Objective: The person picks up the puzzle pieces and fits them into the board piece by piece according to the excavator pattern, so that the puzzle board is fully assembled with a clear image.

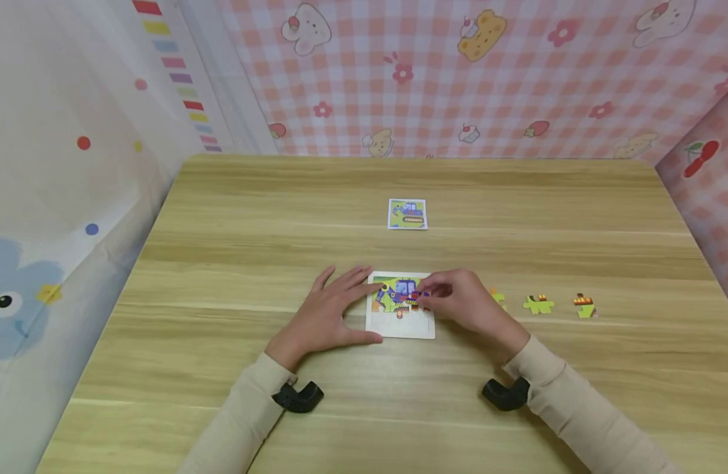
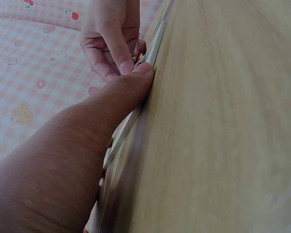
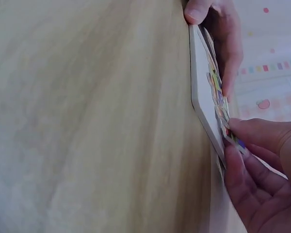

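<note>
A white puzzle board (image 1: 402, 327) lies on the table, its upper part filled with joined pieces showing a blue digger (image 1: 404, 289). My left hand (image 1: 331, 313) is spread at the board's left side, with fingertips on its upper left and the thumb at the lower left edge. Between thumb and fingers my right hand (image 1: 467, 299) pinches a small puzzle piece (image 3: 236, 141) over the right end of the joined pieces. In the right wrist view that piece is slightly tilted against the board. The lower part of the board shows bare white.
Loose puzzle pieces lie right of the board: one partly behind the right hand, a green one (image 1: 538, 304) and another (image 1: 586, 305) farther right. A small picture card (image 1: 407, 214) of the digger lies beyond the board. Checked pink cloth (image 1: 364, 79) hangs behind the table (image 1: 281, 217).
</note>
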`<state>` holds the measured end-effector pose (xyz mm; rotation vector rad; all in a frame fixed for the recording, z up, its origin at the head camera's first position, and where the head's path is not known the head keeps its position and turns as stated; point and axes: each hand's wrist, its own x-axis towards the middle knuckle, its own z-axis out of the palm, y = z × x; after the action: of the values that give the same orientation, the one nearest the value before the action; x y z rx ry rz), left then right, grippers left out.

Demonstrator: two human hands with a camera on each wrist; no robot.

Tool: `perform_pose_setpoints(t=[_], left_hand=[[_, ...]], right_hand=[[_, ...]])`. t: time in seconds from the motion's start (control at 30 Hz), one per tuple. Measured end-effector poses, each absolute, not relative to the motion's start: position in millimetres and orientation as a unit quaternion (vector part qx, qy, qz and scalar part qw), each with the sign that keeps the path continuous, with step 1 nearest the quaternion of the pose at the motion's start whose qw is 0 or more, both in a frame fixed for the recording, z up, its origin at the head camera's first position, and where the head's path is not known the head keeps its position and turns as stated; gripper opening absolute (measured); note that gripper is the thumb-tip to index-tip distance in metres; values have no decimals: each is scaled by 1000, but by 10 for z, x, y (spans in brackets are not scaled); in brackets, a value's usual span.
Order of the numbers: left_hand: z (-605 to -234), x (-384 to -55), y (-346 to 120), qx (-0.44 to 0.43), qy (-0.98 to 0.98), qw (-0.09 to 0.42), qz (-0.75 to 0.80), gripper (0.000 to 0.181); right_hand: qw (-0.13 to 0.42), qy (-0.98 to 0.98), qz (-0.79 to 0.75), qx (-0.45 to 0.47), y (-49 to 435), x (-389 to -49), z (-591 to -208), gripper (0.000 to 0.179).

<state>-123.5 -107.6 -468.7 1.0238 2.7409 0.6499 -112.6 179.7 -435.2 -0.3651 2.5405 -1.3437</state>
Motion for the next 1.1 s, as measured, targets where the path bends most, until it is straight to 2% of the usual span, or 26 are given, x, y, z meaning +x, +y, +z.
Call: perform_pose_setpoints(t=[0.23,0.57,0.77,1.1], left_hand=[[-4677,-1236,-1072,342,911,72,218,93],[-4675,-1237,-1069,340,913,74,215,93],[-4680,-1235,-1068,339,912,75,216,93],[-4688,-1231,-1074,339,911,76,223,92]], right_hand=[[94,885,-430,-153,1751,-1117,-4362,10],[95,890,-402,-195,1747,-1098,-4351,15],[84,902,-338,-256,1733,-1077,-4320,19],[35,924,-187,-332,1657,-1027,-4256,11]])
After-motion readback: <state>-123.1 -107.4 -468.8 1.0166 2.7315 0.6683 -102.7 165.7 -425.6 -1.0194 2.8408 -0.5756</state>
